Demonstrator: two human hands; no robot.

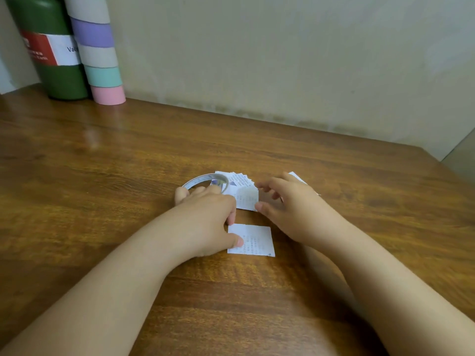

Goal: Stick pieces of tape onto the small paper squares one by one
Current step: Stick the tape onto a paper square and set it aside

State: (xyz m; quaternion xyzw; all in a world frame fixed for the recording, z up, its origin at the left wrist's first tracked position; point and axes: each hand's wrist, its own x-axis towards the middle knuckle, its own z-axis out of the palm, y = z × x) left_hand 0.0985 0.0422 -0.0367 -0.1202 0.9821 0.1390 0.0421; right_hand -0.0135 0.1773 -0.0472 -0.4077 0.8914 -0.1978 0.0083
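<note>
Your left hand (205,214) lies over the near edge of the tape roll (205,181), fingers curled down on it and the thumb stretched out so its tip presses the left edge of the nearest paper square (253,240), pinning it flat to the wooden table (102,176). Your right hand (290,204) hovers just beside it with loosely bent fingers; the thumb and forefinger sit at the edge of a short, cloudy piece of tape (247,197), though you cannot tell for certain whether they pinch it or only touch it. That piece seems to lie over the top square of a small fanned stack of paper squares (240,182) just behind, touching the roll. One more square (295,177) peeks out past your right hand. Expect everything here to be feather-light: the squares are thin, floppy and likely to slide or lift with the tape, so keep one fingertip on a corner while you work. The tape is limp and sticky and will probably curl onto itself; take it by its very end, between thumb and forefinger. The roll is a stiff ring, best gripped by the rim.
</note>
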